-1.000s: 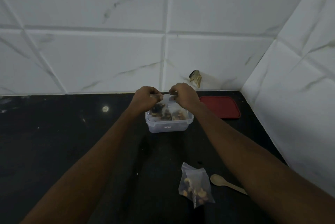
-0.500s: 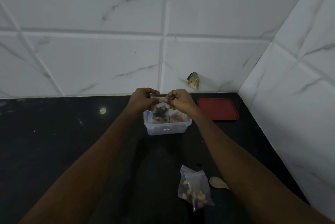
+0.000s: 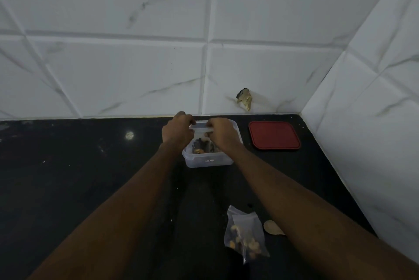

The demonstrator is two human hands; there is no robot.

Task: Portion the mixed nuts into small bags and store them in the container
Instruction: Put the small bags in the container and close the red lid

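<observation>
Left hand [image 3: 178, 133] and right hand [image 3: 223, 135] pinch the small bag [image 3: 200, 129] over the container [image 3: 208, 161].
Right arm [image 3: 306, 200] hides the handle of the spoon [image 3: 272, 227].

Bare tabletop [image 3: 68, 177] stretches wide left of the container [image 3: 208, 161]; to its right the red lid [image 3: 274, 135], side wall [image 3: 374, 121], filled bag [image 3: 246, 239] and spoon [image 3: 272, 227] crowd the passage

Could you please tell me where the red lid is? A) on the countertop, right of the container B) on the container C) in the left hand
A: the red lid lies flat on the dark countertop, right of the open container and apart from it.
</observation>
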